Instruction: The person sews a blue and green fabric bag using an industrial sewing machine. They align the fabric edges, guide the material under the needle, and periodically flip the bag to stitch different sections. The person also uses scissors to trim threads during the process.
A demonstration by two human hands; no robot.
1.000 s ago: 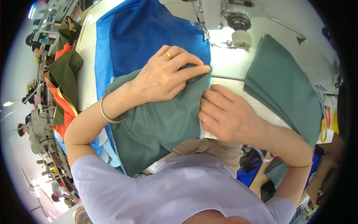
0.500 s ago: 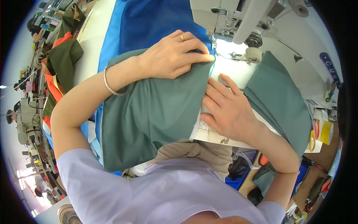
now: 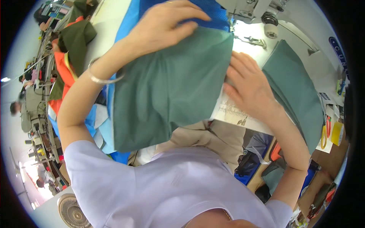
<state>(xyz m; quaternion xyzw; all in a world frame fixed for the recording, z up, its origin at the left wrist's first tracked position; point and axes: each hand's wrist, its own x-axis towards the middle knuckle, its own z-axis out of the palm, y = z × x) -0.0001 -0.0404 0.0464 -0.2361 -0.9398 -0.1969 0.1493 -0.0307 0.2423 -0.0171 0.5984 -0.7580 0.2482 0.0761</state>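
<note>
A grey-green cloth piece (image 3: 171,91) lies spread in front of me, its top edge against blue mesh fabric (image 3: 213,18). The cloth's upper right corner sits by the needle area of a sewing machine (image 3: 243,14). Over the seam between mesh and green cloth is my left hand (image 3: 171,22), fingers apart and slightly blurred, pinching nothing; whether it touches the fabric I cannot tell. My right hand (image 3: 251,81) lies with fingers extended along the green cloth's right edge, fingertips at the border, palm over the white machine bed.
Folded green cloth pieces (image 3: 296,91) lie right of the machine bed. Beyond them are yellow-handled scissors (image 3: 324,136) and a yellow tape roll (image 3: 337,133). Ruler markings (image 3: 232,110) run along the bed's near edge. Olive and orange cloth (image 3: 72,49) lies at left; a fan (image 3: 74,211) stands lower left.
My left hand has let go of its pinch near the needle and moved up and left, its fingers opening. The right hand stays along the cloth's edge. The whole view has shifted slightly.
</note>
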